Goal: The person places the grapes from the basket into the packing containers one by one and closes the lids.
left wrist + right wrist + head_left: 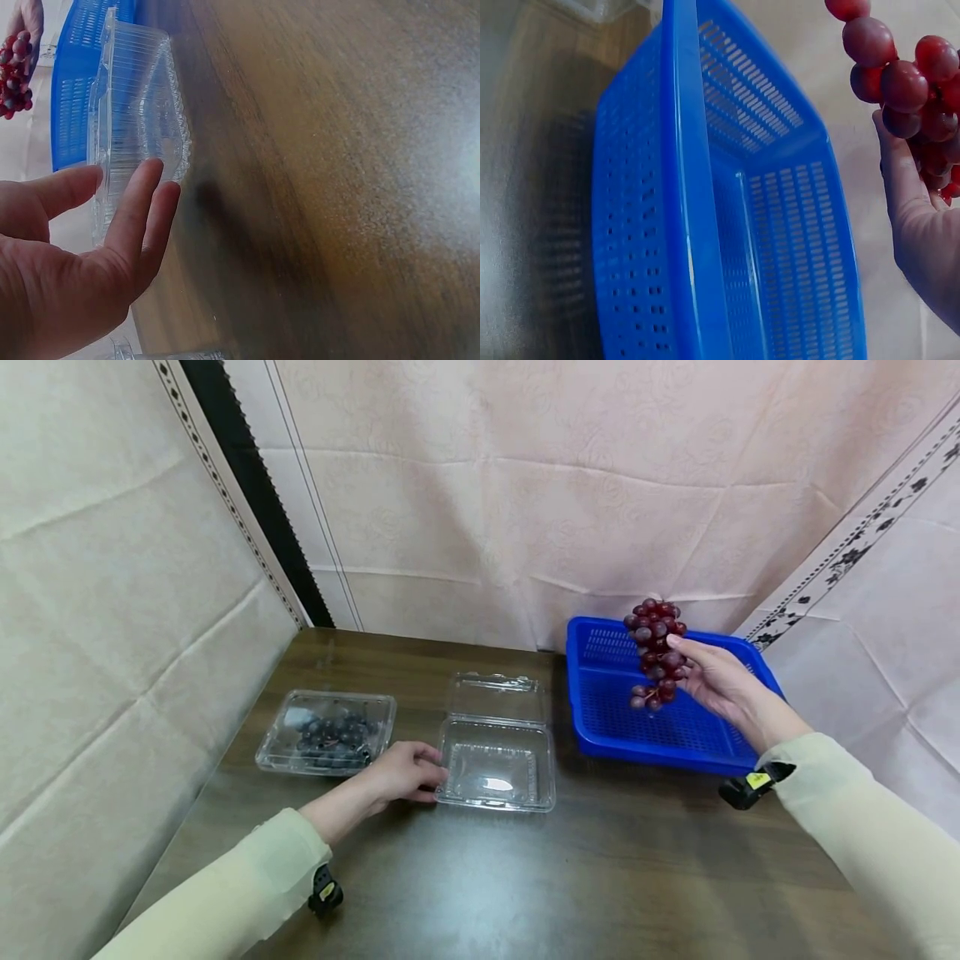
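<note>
A bunch of red grapes [658, 639] hangs over the blue basket, held near its middle by my right hand [720, 685]. In the right wrist view the bunch [907, 86] is partly cut off by the frame, and most of the gripping fingers are hidden. An empty clear plastic clamshell box [497, 764] stands on the table with its lid folded back. At its left edge is my left hand [407, 772]. The left wrist view shows thumb and fingers [135, 214] mostly extended, their tips right at the box's rim and side.
The blue perforated basket [660, 760] sits at the right back of the wooden table [480, 877]. Left of my left hand is a closed clear box [281, 752] with dark grapes [337, 732] inside. Pale cloth [480, 510] hangs behind and at both sides.
</note>
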`<state>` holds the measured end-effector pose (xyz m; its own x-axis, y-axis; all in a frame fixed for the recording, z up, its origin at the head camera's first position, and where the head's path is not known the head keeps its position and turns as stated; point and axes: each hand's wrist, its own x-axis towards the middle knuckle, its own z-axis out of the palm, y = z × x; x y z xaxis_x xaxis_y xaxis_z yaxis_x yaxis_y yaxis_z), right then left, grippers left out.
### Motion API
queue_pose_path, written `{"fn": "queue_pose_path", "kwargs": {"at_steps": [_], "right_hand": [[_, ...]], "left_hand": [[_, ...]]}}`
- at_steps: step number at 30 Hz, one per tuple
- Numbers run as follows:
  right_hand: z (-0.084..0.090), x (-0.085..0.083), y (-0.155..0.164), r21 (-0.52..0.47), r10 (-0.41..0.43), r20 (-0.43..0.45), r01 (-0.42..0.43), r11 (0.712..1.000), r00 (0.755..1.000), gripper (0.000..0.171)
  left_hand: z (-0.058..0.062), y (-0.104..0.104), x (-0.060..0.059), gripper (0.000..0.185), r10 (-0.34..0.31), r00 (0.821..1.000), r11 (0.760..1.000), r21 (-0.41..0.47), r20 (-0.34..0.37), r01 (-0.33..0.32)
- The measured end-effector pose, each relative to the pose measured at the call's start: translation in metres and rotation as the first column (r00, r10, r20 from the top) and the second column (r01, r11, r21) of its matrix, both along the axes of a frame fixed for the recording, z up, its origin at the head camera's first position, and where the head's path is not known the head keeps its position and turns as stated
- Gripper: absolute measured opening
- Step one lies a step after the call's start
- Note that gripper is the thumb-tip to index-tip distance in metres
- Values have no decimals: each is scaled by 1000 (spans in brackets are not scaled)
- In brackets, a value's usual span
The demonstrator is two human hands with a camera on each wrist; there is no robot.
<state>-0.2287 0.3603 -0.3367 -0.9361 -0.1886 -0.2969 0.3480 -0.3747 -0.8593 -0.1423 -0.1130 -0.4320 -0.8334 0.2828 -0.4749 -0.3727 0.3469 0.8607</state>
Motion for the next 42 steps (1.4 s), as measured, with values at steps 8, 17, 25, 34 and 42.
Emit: {"fn": "queue_pose_path", "kwargs": {"at_steps": [8,17,25,34,42], "right_hand": [[9,7,-24,47,51,-51,-49,998,997,17],[9,14,-59,45,113,-105,-109,993,988,17],[5,17,-82,61,184,-117,-178,982,976,18],[2,20,-105,207,220,-80,-200,958,972,22],[-4,21,-122,328,288,-54,-255,909,956,67]], "left_hand": [[-4,2,-2,42,3,1000,999,42,-6,-3],[-4,2,-2,44,11,1000,999,53,2,-11],[-5,1,-1,44,20,1000,999,40,4,-20],[-3,1,1,44,22,1000,999,34,-6,-22],[-1,1,1,46,10,1000,1000,27,-4,-10]]}}
